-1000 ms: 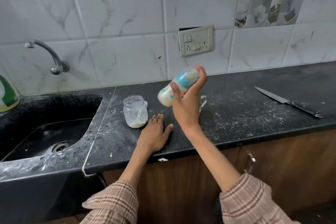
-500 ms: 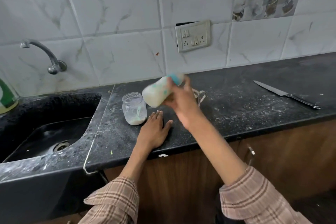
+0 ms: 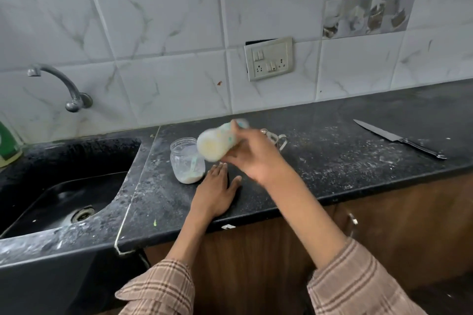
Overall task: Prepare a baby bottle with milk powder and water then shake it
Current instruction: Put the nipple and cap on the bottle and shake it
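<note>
My right hand (image 3: 256, 158) grips the baby bottle (image 3: 217, 142), a white bottle with a blue collar and milky liquid inside. It is tipped on its side above the counter, base toward me, and blurred by motion. Just left of it on the black counter (image 3: 332, 161) stands a small glass jar (image 3: 186, 161) with white powder at the bottom and a pale scoop inside. Flat on the counter, palm down, lies my left hand (image 3: 217, 194), just right of the jar and holding nothing.
A black sink (image 3: 64, 192) with a wall tap (image 3: 61, 87) lies to the left. A knife (image 3: 399, 139) rests at the right of the counter. A clear glass handle (image 3: 277, 139) shows behind my right hand. A switch plate (image 3: 269, 61) is on the tiled wall.
My right hand has swung the bottle down and to the left, from raised and tilted to nearly level over the jar. My left hand has stayed flat on the counter.
</note>
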